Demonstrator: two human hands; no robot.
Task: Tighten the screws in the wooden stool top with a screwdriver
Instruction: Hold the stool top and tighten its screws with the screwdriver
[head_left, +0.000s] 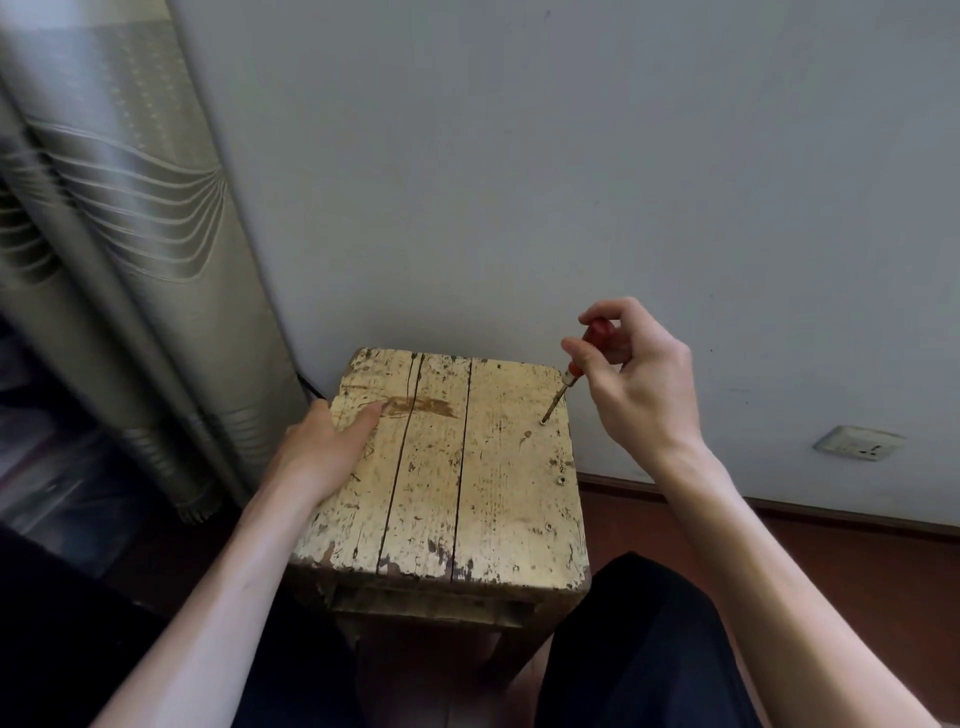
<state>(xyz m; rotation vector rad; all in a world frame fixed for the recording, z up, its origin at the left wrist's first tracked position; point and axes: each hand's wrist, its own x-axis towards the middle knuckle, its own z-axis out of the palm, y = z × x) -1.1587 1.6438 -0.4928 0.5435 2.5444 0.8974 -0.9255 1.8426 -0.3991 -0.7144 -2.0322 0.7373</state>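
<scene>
One screw (543, 422) is under the screwdriver (569, 375) pinched in our right hand (641, 379), two more screws (561, 480) nearer us than that pinch likely wait, left hand (319, 449) gripping the stool top (467, 509).

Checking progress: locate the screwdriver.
Head view, right side: the screwdriver, pinched by the right hand, touches a screw near the right edge of the stool top.

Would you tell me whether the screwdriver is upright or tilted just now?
Tilted. The screwdriver slants from its tip on the stool top up and rightward into the right hand's grip.
</scene>
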